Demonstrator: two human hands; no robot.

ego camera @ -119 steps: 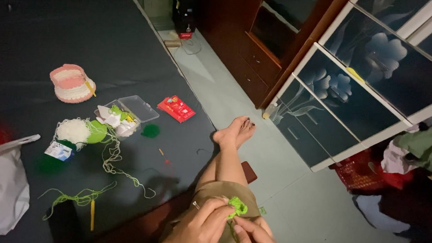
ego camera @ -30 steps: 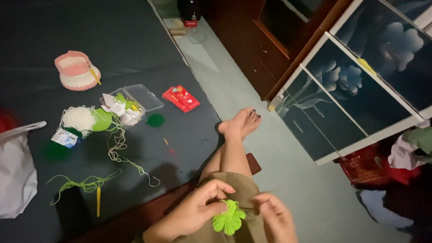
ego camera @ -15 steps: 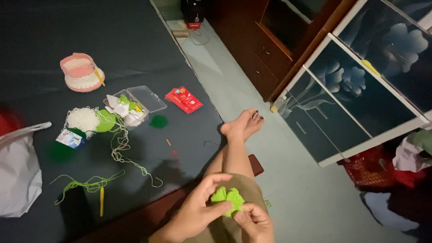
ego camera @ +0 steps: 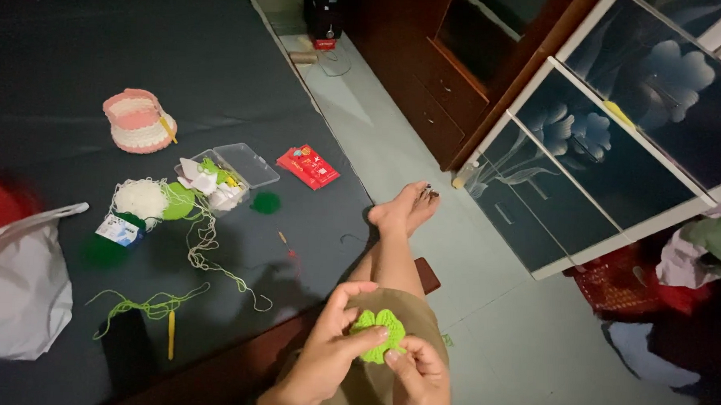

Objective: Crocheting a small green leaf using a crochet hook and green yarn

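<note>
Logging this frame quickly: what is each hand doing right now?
Left hand: closed, pinching the green crocheted piece.
Right hand: closed on the same piece from below.

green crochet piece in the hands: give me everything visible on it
The green crochet piece is small, bright lime green and looks like soft, flat crocheted yarn with a lobed, leaf-like outline notched at the top. It is held above the person's lap, its face turned toward the camera. The left hand pinches it with the thumb across its front; the right hand grips its lower edge. No trailing strand is discernible.
</note>
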